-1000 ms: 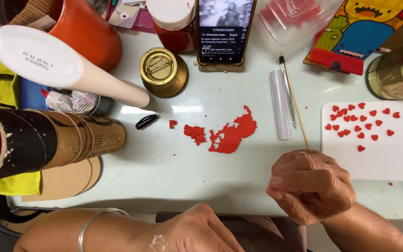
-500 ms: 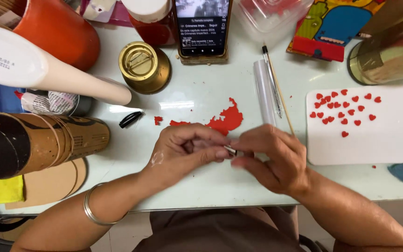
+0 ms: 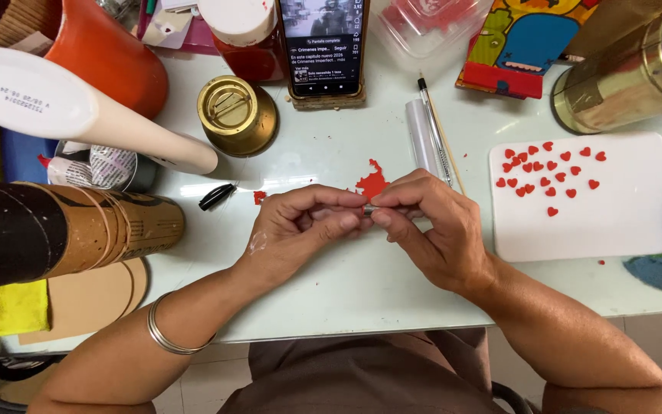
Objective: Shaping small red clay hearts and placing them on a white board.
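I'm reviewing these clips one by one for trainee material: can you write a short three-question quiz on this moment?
1. True or false: the left hand and the right hand meet at the fingertips over one small grey object.
2. Where do the small red hearts lie?
A. on the white board
B. inside the gold tin
C. on the phone
3. Fill in: the metal bangle sits on the ___ wrist.

Key: 1 true; 2 A; 3 left.
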